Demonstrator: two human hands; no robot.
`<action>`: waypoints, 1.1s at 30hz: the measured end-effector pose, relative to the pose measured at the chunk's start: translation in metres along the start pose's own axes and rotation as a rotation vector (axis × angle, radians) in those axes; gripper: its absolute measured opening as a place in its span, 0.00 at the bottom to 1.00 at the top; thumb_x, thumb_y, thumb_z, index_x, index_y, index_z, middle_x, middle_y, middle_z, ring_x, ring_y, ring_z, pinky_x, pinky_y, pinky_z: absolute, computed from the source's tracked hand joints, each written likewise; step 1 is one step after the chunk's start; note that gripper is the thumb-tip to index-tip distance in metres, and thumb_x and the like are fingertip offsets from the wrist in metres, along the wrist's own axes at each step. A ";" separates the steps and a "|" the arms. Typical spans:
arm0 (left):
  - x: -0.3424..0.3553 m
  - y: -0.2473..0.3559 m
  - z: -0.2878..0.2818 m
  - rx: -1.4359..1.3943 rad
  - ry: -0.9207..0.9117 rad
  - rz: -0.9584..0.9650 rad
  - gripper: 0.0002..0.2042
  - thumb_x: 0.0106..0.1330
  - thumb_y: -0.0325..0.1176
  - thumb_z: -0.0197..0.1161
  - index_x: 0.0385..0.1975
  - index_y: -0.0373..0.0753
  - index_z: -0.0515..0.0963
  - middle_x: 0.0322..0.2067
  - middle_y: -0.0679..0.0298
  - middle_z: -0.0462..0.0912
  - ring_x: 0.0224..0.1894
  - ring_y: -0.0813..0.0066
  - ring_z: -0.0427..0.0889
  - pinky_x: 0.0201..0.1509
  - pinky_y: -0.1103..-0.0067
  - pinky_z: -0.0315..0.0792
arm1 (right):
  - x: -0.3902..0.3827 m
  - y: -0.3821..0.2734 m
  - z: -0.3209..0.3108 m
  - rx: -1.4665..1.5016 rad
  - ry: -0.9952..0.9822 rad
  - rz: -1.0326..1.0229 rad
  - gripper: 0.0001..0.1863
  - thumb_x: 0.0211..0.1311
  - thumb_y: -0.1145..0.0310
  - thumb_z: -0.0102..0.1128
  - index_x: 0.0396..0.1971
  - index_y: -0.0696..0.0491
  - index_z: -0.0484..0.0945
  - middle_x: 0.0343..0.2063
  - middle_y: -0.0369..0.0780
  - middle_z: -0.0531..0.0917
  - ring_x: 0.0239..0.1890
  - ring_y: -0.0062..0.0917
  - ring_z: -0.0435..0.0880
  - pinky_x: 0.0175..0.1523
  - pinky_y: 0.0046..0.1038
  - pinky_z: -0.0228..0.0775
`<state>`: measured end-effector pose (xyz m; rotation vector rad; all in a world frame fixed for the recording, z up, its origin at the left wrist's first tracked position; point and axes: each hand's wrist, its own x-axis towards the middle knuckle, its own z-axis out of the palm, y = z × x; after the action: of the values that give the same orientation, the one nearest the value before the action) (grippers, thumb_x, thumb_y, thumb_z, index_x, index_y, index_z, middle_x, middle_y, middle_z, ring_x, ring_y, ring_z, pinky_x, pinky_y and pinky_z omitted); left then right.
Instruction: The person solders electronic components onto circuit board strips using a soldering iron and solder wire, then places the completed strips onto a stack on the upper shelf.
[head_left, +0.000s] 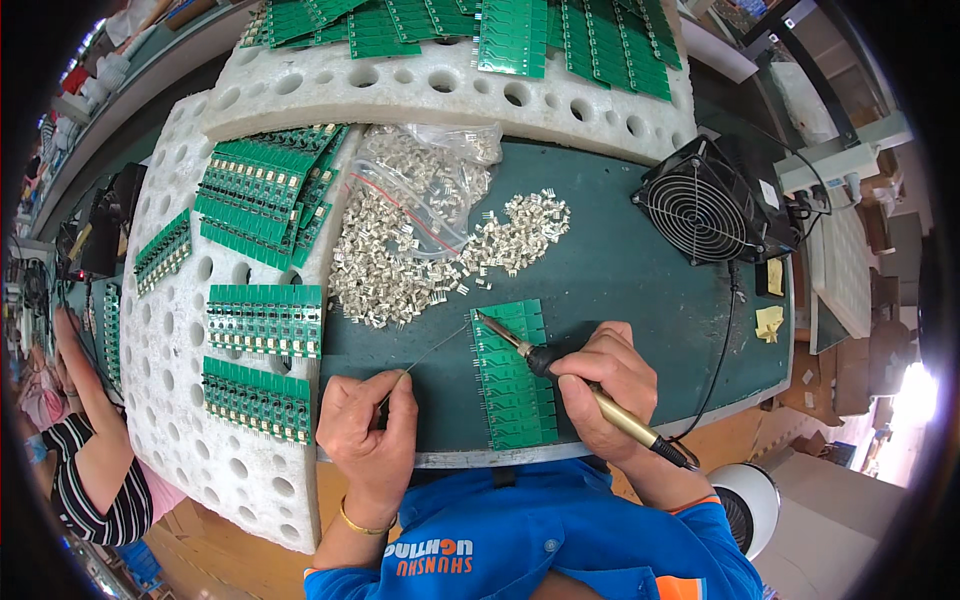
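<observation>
Just on the near side of the connector pile [385,285] lies the green board [515,390], right hand [608,390] gripping a soldering iron [624,415], left hand [366,430] pinching thin wire [437,349]—best to meet each joint steadily, feeding sparingly!

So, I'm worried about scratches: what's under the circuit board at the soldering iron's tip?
Dark green tabletop shows around the circuit board; its underside and whatever lies directly beneath are covered.
</observation>
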<state>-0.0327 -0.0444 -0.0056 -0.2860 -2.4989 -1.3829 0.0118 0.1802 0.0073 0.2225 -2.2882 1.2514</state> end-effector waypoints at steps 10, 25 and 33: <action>0.001 0.000 0.000 -0.002 0.002 0.012 0.05 0.55 0.19 0.70 0.29 0.35 0.84 0.21 0.70 0.69 0.20 0.86 0.60 0.21 0.85 0.51 | 0.000 0.001 0.000 -0.018 -0.011 -0.024 0.05 0.53 0.74 0.68 0.30 0.56 0.81 0.20 0.36 0.79 0.21 0.27 0.74 0.38 0.31 0.62; 0.002 0.001 0.002 0.008 0.004 0.019 0.05 0.54 0.19 0.70 0.29 0.35 0.84 0.20 0.70 0.68 0.20 0.85 0.61 0.21 0.85 0.52 | 0.000 0.002 0.001 -0.052 -0.016 -0.072 0.08 0.52 0.71 0.69 0.31 0.56 0.82 0.20 0.36 0.78 0.20 0.27 0.73 0.37 0.32 0.62; 0.001 0.001 0.003 -0.002 0.002 0.021 0.05 0.54 0.19 0.70 0.29 0.35 0.84 0.20 0.70 0.69 0.20 0.85 0.61 0.21 0.84 0.53 | -0.001 0.002 0.000 -0.058 -0.025 -0.078 0.08 0.53 0.70 0.70 0.31 0.56 0.82 0.20 0.36 0.78 0.19 0.27 0.73 0.36 0.31 0.61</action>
<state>-0.0339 -0.0417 -0.0063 -0.3105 -2.4858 -1.3771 0.0121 0.1814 0.0052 0.3060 -2.3106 1.1479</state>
